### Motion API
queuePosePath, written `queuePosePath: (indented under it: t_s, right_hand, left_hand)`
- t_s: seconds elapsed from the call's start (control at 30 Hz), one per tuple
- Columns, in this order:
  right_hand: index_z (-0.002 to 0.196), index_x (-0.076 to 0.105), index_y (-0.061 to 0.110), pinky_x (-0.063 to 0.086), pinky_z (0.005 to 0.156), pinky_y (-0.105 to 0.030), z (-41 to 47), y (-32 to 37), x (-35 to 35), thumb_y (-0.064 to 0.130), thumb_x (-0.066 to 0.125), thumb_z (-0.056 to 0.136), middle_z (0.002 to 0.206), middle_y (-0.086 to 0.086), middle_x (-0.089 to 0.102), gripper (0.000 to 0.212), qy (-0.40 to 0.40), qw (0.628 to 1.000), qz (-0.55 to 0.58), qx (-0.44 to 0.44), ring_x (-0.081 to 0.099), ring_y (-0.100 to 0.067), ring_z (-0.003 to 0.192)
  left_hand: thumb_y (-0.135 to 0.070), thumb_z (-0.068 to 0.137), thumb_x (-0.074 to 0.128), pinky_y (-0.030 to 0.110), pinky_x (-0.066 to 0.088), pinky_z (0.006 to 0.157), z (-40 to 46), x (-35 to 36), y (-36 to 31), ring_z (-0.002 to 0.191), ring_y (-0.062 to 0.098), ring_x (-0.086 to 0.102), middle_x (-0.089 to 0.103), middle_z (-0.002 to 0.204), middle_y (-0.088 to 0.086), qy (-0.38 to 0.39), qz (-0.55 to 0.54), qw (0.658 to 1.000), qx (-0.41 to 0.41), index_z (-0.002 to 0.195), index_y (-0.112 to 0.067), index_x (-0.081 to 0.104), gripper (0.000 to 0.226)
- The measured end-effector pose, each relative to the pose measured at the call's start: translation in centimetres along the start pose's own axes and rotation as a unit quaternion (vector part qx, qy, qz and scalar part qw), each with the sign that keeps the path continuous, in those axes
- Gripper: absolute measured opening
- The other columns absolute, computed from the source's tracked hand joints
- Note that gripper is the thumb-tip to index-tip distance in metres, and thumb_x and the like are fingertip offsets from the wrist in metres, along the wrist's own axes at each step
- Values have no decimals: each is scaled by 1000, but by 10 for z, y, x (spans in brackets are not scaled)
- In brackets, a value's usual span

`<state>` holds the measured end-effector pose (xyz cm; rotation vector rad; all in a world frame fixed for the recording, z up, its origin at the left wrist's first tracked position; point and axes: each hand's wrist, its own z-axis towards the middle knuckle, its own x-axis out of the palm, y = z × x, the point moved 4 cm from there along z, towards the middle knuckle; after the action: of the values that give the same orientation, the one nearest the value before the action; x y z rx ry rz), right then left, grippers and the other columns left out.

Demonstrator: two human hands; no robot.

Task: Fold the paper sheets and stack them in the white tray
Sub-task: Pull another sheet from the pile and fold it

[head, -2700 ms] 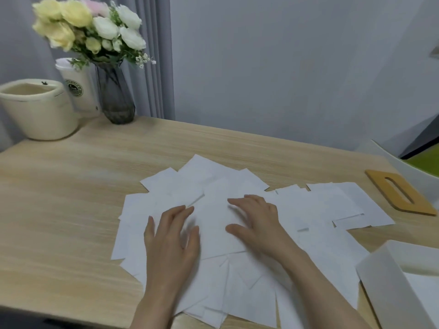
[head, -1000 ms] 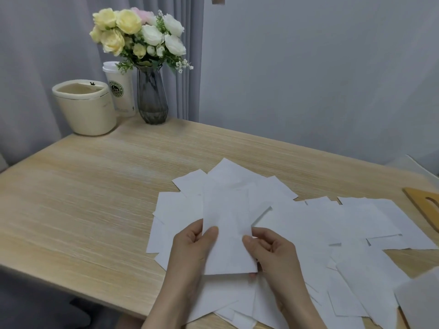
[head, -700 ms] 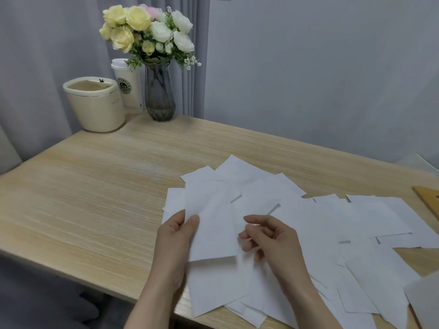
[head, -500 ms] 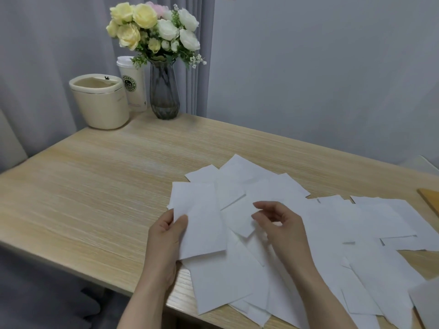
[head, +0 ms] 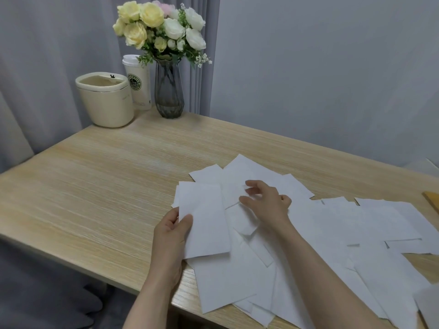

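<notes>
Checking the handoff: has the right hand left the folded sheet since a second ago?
Yes. The right hand let go and moved away, farther up the pile of sheets; the left hand alone holds the folded sheet.

The one camera sits on my head, looking forward and down over the wooden table (head: pixel 99 186) from its near edge, close enough that my forearms fill the lower frame. It faces the far wall; the table's far left corner with the vase (head: pixel 168 91) lies at upper left.
</notes>
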<state>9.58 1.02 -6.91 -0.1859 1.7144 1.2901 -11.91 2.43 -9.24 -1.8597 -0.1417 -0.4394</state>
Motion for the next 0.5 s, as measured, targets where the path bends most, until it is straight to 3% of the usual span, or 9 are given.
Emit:
queuePosePath:
  t_s: [0.1, 0.23, 0.33, 0.37, 0.43, 0.5]
  right_hand:
    - [112, 62, 35, 14, 102, -33, -2, 0, 4, 28, 65, 84, 91, 15, 63, 29, -30, 999, 34, 11, 53, -3, 106]
    - [100, 65, 36, 18, 96, -29, -4, 3, 1, 19, 61, 86, 70, 14, 58, 22, -46, 996, 74, 0, 53, 8, 86]
    - [98, 69, 34, 19, 100, -30, -5, 0, -6, 19, 59, 91, 76, 19, 60, 19, -52, 996, 74, -17, 25, 39, 83]
    - [99, 70, 33, 19, 102, -32, -4, -2, -7, 19, 59, 91, 79, 20, 61, 19, -55, 996, 66, -25, 19, 41, 86]
    - [100, 70, 34, 15, 101, -32, -2, -4, -7, 20, 60, 90, 82, 20, 62, 19, -62, 996, 47, -46, 33, 23, 109]
    - [104, 68, 36, 12, 91, -28, 1, -5, -6, 23, 61, 88, 86, 19, 62, 21, -70, 996, 12, -49, 43, 0, 114]
  left_hand:
    - [2, 96, 51, 23, 54, 52, -1, 1, 0, 66, 13, 70, 76, 82, 3, 1, 2, 1000, 2, 101, -11, 69, 23]
    - [2, 96, 50, 22, 53, 51, -2, 1, -2, 65, 13, 70, 76, 81, 2, 4, 7, 1000, 6, 102, -10, 68, 23]
    - [2, 96, 50, 22, 53, 51, -3, 2, -2, 66, 13, 70, 76, 83, 3, 9, 10, 1000, 8, 102, -10, 69, 23]
    - [2, 96, 50, 22, 53, 51, -3, 2, -2, 66, 13, 70, 76, 83, 3, 8, 11, 1000, 9, 102, -10, 69, 24]
    - [2, 96, 50, 23, 53, 51, -3, 1, -2, 67, 13, 70, 76, 85, 4, 5, 12, 1000, 10, 101, -11, 69, 24]
    - [1, 96, 51, 23, 53, 52, -2, 2, -1, 68, 14, 70, 76, 87, 5, 2, 12, 1000, 9, 102, -12, 69, 23]
